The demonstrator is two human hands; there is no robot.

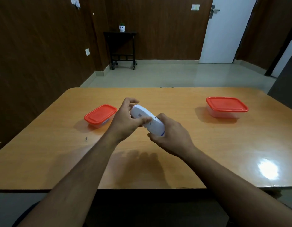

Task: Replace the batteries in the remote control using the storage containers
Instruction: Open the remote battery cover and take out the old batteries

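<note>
While the small red-lidded container (pixel 100 115) sits closed on the surface (pixel 183 161) at left, the left hand (pixel 125 119) grips the white remote (pixel 146 120), thumb pressed on its back; the right hand (pixel 171 135) clasps its near end, held above the surface. The larger red-lidded container (pixel 226 106) sits closed at right.

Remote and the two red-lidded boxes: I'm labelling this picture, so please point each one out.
remote (pixel 146 118), head view, on its white back.
left box (pixel 100 114), head view, on its red lid.
right box (pixel 226 104), head view, on its red lid.
</note>
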